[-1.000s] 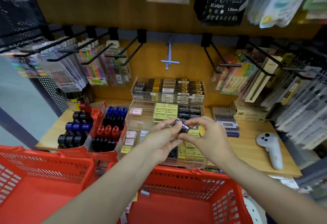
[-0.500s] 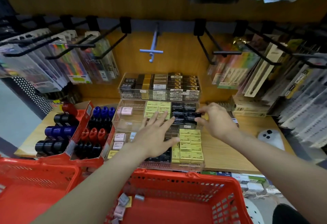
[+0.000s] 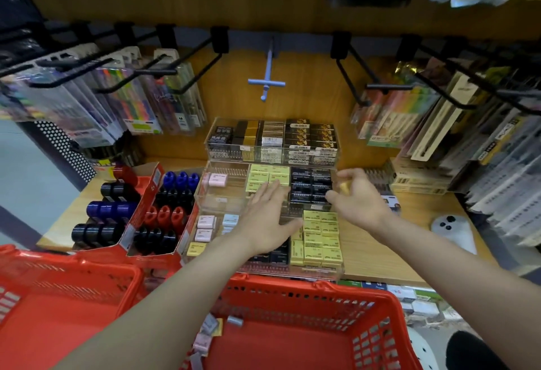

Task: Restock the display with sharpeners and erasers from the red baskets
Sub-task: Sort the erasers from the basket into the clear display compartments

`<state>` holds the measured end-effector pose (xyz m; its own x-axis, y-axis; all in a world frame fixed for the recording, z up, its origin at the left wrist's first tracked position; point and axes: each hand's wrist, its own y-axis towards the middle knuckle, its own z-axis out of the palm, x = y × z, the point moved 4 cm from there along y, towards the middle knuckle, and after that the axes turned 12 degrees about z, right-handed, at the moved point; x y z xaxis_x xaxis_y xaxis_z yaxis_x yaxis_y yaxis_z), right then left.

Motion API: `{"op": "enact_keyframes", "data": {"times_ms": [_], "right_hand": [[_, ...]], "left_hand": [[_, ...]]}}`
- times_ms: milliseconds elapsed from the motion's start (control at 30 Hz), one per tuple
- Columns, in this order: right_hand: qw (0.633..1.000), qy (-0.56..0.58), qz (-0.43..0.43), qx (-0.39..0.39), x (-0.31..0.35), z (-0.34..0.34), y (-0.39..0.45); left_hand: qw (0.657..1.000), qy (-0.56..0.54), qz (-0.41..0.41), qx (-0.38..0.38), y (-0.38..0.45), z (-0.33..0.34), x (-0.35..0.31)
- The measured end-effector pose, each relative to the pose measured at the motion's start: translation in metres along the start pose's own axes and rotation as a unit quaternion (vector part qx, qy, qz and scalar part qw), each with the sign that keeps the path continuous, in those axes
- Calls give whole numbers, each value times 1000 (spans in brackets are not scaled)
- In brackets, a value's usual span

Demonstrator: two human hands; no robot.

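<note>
We view the wooden shelf (image 3: 380,255), whose front edge meets two red baskets: one (image 3: 67,308) at the left corner, one (image 3: 295,296) at mid-edge holding a few loose erasers (image 3: 209,324). Centred on the shelf, the clear tiered display (image 3: 222,194) carries yellow erasers (image 3: 320,236) and black erasers (image 3: 311,185). The left hand (image 3: 268,217) hovers flat, fingers spread, gripping nothing. The right hand (image 3: 358,197), fingers loosely curled, hangs beside the black row (whether it holds anything, we cannot tell). We judge one placement finished; next, reaching into the mid-edge basket.
</note>
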<state>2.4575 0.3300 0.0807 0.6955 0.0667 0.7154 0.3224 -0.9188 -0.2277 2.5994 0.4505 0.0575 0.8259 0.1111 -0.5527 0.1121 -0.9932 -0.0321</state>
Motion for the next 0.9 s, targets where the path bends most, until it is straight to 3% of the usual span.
{"op": "enact_keyframes", "data": {"times_ms": [100, 200, 367, 500, 600, 633, 667, 700, 767, 833, 900], "right_hand": [[996, -7, -37, 84, 10, -1, -32], [985, -34, -125, 112, 32, 2, -68], [977, -23, -181, 110, 59, 10, -102], [972, -31, -207, 104, 71, 19, -108], [965, -71, -247, 51, 81, 28, -106], [961, -86, -262, 32, 85, 32, -104], [956, -105, -273, 15, 89, 36, -100], [952, -129, -279, -1, 93, 42, -94], [948, -173, -267, -31, 99, 53, -76], [951, -199, -233, -38, 105, 65, -56], [953, -215, -210, -27, 113, 80, -36]], "left_hand": [[964, -232, -47, -123, -22, -20, -15], [861, -480, -85, -147, -45, -30, -29], [795, -572, -95, -180, -73, -41, -29], [765, -599, -113, -207, -84, -43, -14], [751, -610, -115, -224, -86, -47, -1], [756, -603, -115, -230, -85, -49, 3], [781, -566, -110, -238, -84, -53, 9], [838, -476, -100, -247, -82, -59, 17], [954, -184, -51, -231, -80, -73, 34], [987, 10, -10, -157, -76, -73, 55], [993, 87, -8, -79, -73, -64, 81]]}}
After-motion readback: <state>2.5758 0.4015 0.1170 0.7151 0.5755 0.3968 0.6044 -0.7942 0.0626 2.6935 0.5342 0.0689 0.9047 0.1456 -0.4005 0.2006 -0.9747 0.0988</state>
